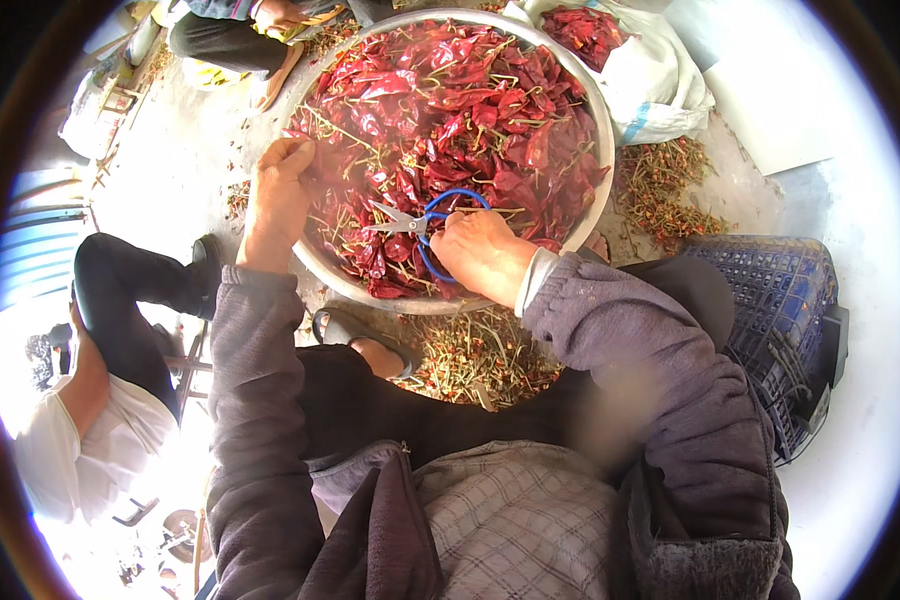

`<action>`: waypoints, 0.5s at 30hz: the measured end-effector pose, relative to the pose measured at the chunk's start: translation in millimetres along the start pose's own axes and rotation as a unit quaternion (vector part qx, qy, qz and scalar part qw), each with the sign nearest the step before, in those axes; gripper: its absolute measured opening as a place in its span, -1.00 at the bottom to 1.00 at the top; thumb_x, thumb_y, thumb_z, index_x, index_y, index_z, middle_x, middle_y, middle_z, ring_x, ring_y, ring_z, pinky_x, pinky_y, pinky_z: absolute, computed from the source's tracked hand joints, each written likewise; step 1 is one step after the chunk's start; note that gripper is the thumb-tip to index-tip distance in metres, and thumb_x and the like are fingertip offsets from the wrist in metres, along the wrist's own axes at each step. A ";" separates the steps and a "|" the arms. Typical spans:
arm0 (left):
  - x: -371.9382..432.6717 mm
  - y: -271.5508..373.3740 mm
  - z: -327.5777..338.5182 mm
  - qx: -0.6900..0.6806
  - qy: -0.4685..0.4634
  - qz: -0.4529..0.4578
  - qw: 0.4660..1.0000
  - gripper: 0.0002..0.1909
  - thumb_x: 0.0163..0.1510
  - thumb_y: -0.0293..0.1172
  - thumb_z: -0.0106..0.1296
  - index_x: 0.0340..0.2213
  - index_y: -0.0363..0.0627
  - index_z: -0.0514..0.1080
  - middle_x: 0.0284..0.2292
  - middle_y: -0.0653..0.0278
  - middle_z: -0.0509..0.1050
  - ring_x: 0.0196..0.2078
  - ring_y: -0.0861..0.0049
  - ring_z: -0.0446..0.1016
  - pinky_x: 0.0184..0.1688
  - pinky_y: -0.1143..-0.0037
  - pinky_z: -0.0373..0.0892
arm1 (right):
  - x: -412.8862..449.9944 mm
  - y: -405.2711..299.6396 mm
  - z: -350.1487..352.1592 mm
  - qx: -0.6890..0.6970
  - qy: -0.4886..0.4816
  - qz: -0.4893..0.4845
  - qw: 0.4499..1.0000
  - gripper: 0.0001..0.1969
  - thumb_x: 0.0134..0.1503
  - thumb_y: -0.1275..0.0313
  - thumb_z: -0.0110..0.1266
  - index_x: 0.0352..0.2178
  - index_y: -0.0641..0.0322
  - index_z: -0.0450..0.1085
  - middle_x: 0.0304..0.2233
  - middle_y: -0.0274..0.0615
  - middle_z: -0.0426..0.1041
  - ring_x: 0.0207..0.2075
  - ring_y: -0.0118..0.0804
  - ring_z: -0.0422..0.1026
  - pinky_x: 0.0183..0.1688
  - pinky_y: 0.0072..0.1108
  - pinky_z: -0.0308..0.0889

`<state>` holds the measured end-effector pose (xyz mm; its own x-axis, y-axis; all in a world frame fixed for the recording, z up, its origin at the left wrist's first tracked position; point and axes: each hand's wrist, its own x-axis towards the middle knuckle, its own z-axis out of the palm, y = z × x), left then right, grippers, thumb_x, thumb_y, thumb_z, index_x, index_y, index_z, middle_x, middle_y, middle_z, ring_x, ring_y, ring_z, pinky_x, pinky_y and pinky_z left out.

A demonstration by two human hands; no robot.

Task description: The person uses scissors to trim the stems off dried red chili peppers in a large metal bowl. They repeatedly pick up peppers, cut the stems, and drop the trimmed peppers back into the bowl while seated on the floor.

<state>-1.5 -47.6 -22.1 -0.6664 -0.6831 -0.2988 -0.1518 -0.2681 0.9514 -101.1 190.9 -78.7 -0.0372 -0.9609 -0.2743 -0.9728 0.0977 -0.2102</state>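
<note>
A wide round metal basin (604, 127) heaped with dried red chili peppers (450, 97) stands before me. My right hand (476, 247) holds blue-handled scissors (412, 225) over the near part of the heap, their blades parted and pointing left. At the basin's left rim my left hand (281, 180) is raised with its fingers and thumb pinched together near a red chili pepper; the fingertips are partly hidden, and I cannot tell whether the pepper is in them. Some peppers in the heap have long pale stems.
Cut stems (480, 360) lie on the floor between my feet, with another pile (664, 187) to the right. A white woven sack (667, 82) with red peppers stands at the upper right, a blue plastic crate (772, 285) at the right. Other people sit at the left and upper left.
</note>
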 end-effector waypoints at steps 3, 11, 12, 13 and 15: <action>11.7 -15.2 -17.9 0.082 0.022 -0.013 0.996 -0.78 0.21 -0.40 0.03 -0.16 -0.27 0.42 -0.44 0.28 0.48 -0.45 0.58 0.45 -0.35 0.52 0.43 | 4.0 -0.6 11.6 -0.028 -0.022 0.020 0.999 -0.81 0.05 0.48 0.04 -0.28 0.27 0.45 -0.26 0.05 0.51 -0.34 -0.15 0.57 -0.38 -0.41 0.45; 30.2 -88.4 -37.1 0.629 -0.031 0.012 0.777 -0.45 -0.05 -0.16 0.31 -0.04 -0.14 0.48 -0.23 0.00 0.58 -0.15 0.18 0.56 -0.10 0.32 0.42 | 17.4 -9.8 15.3 -0.022 -0.140 0.071 0.987 -0.75 -0.02 0.46 0.20 -0.25 0.12 0.62 -0.22 -0.28 0.61 -0.22 -0.17 0.58 -0.48 -0.16 0.46; 29.5 -95.8 -38.5 0.562 -0.028 -0.031 0.826 -0.40 -0.08 -0.14 0.33 -0.02 -0.14 0.46 -0.15 -0.13 0.54 -0.05 0.05 0.52 -0.04 0.26 0.40 | 17.1 -10.1 14.2 -0.023 -0.156 0.070 0.985 -0.74 -0.03 0.47 0.20 -0.25 0.12 0.62 -0.23 -0.29 0.61 -0.24 -0.18 0.58 -0.48 -0.17 0.45; 30.1 -101.8 -39.9 0.581 -0.036 -0.021 0.813 -0.41 -0.07 -0.15 0.30 -0.01 -0.10 0.45 -0.17 -0.08 0.56 -0.07 0.07 0.53 -0.05 0.27 0.41 | 16.4 -9.8 13.1 -0.028 -0.174 0.071 0.982 -0.73 -0.05 0.47 0.21 -0.25 0.12 0.62 -0.24 -0.29 0.61 -0.26 -0.18 0.58 -0.49 -0.18 0.45; 30.8 -114.1 -41.0 0.628 -0.050 -0.005 0.777 -0.43 -0.05 -0.17 0.25 0.01 -0.02 0.43 -0.22 0.01 0.58 -0.12 0.11 0.54 -0.06 0.28 0.42 | 14.9 -8.9 11.2 -0.022 -0.212 0.076 0.974 -0.70 -0.08 0.48 0.23 -0.23 0.13 0.61 -0.26 -0.32 0.61 -0.27 -0.19 0.58 -0.51 -0.18 0.42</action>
<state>25.3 -65.9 -142.9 -0.7045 -0.6125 -0.3585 -0.7078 0.6434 0.2915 -90.4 178.6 -91.4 -0.0933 -0.7423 -0.6635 -0.9726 0.2105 -0.0988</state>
